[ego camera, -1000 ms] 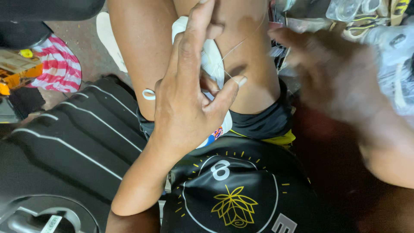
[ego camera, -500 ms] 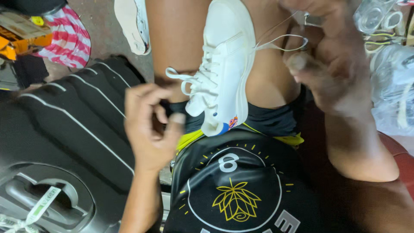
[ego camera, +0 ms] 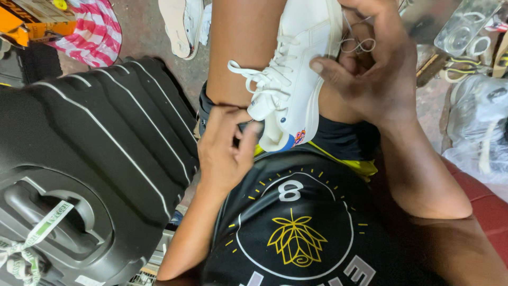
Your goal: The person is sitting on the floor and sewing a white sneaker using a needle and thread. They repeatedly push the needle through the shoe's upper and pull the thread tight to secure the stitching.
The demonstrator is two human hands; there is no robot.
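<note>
A white sneaker (ego camera: 299, 63) with white laces lies on my bare thighs, its near end pointing at my black printed shirt (ego camera: 296, 228). My left hand (ego camera: 225, 153) is curled at that near end, thumb and fingertips pinching the shoe's edge. My right hand (ego camera: 373, 71) grips the shoe's right side, its thumb pressed across the upper. A thin pale thread (ego camera: 355, 42) loops around the right hand's fingers above the shoe. What the thread's ends attach to is hidden.
A black ribbed hard-shell suitcase (ego camera: 106, 148) with a paper tag (ego camera: 45, 228) stands close on my left. Another white shoe (ego camera: 182, 24) lies on the floor beyond. A red-and-white striped bag (ego camera: 95, 32) is far left; clear plastic bags (ego camera: 476, 122) are piled right.
The left hand dropped off the shoe and curled at its near end. The right hand came in from the right and closed on the shoe's side with thread in its fingers.
</note>
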